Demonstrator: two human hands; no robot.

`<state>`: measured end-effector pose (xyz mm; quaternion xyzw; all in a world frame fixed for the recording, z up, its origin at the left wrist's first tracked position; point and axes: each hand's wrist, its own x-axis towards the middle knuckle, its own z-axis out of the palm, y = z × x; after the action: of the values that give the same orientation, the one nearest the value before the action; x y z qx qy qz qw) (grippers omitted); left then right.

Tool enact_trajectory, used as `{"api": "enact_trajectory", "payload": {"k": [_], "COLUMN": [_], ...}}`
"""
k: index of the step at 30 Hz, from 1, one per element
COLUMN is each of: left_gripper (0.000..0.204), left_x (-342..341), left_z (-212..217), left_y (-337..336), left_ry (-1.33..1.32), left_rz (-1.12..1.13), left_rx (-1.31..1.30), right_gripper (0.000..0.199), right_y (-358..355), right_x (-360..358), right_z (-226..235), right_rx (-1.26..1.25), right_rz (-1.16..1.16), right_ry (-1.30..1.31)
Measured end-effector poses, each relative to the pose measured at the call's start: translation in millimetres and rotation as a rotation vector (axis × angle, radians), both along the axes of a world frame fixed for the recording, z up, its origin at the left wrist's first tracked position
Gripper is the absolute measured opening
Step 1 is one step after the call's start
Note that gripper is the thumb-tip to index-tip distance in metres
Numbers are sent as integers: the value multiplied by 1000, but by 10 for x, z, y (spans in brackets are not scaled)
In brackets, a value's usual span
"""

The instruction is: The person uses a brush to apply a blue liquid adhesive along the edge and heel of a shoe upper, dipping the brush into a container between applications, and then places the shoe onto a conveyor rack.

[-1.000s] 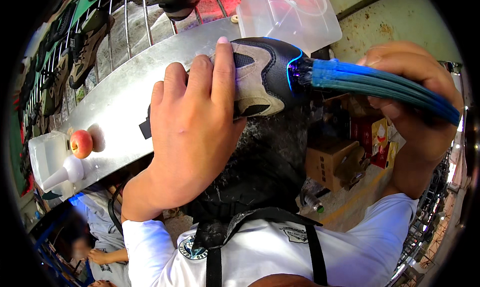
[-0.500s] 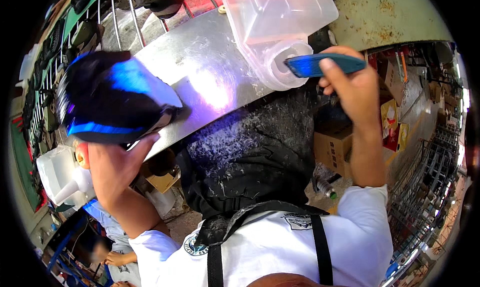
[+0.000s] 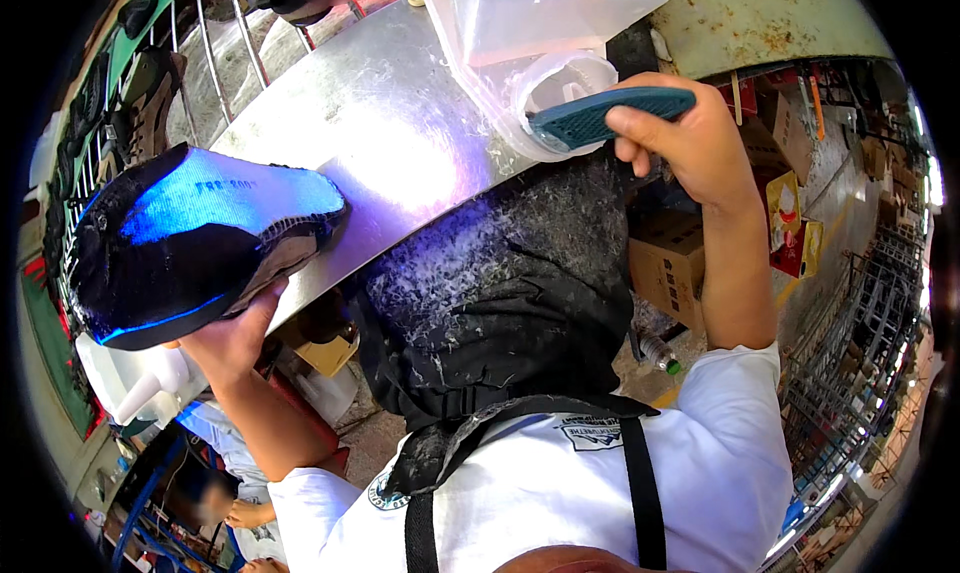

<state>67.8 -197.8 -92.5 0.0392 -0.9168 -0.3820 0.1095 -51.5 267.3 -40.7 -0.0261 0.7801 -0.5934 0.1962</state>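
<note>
My left hand (image 3: pixel 232 343) is closed around a black shoe upper (image 3: pixel 190 283), holding it tilted with its underside up. A pale sole-side lining lit blue shows on that underside, edged with stitching. In my right hand (image 3: pixel 690 143) a brush with a flat dark-teal handle (image 3: pixel 630 113) is pinched between thumb and fingers. Its far end reaches over the rim of a round translucent pot (image 3: pixel 528 88); the bristles cannot be made out. The pot stands beside a larger clear plastic bin (image 3: pixel 540 18) at the far edge of the metal bench (image 3: pixel 350 103).
A wire rack with shoes (image 3: pixel 150 103) runs along the left. A white jug (image 3: pixel 150 388) stands near my left forearm. Cardboard boxes (image 3: pixel 668 268) and a plastic bottle (image 3: pixel 658 353) lie on the floor to the right. Another person's hand (image 3: pixel 245 514) shows at lower left.
The shoe upper has moved left and lower and turned, so more of its underside shows. My right hand has shifted slightly left, bringing the brush's end further over the pot.
</note>
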Motion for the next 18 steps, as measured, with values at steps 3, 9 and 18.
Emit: {"api": "enact_trajectory", "payload": {"k": [3, 9, 18], "left_gripper": [99, 124, 123], "left_x": [-58, -454, -358], "left_z": [4, 395, 294], "left_y": [-42, 481, 1071], "left_ry": [107, -21, -264], "left_rz": [90, -155, -211], "left_rx": [264, 835, 1297], "right_gripper": [22, 22, 36], "right_y": [29, -34, -1224], "right_x": [43, 385, 349], "right_z": [-83, -221, -423], "right_rx": [-233, -608, -1295], "right_rz": [-204, -207, -26], "right_ry": [-81, -192, -21]}}
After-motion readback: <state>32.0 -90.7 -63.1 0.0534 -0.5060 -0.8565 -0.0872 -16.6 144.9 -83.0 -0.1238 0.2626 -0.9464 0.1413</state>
